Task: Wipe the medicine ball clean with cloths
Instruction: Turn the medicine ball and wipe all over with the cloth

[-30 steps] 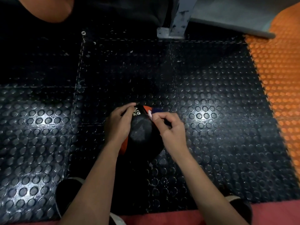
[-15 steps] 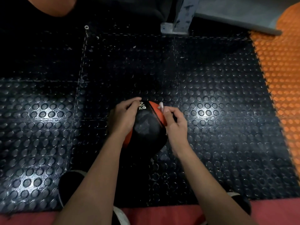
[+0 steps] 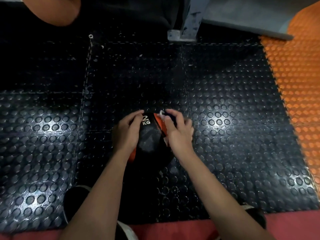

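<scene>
A black and orange medicine ball (image 3: 150,142), marked "2 KG" in white, is held on the black studded floor mat (image 3: 225,135) between two hands. The left hand (image 3: 127,132) is laid against the ball's left side, its fingers curved over the surface and the fingertips reaching the top edge beside the white marking, so the ball is gripped from that side. The right hand (image 3: 178,132) is placed at the ball's upper right, and a small dark cloth (image 3: 168,113) with a pale bit at its near corner is pinched between the thumb and the curled fingers, just above the orange panel; whether the cloth is touching the ball cannot be told. Directly below the grip, both bare forearms are seen coming up from the bottom edge. Below and to the left of the held ball, a dark shoe (image 3: 74,201) is seen on the mat, and a second shoe (image 3: 256,213) lies below and to the right. Well to the right of the hands an orange mat (image 3: 297,84) borders the black one, and far above the grip a grey metal post foot (image 3: 181,34) stands on the floor.
</scene>
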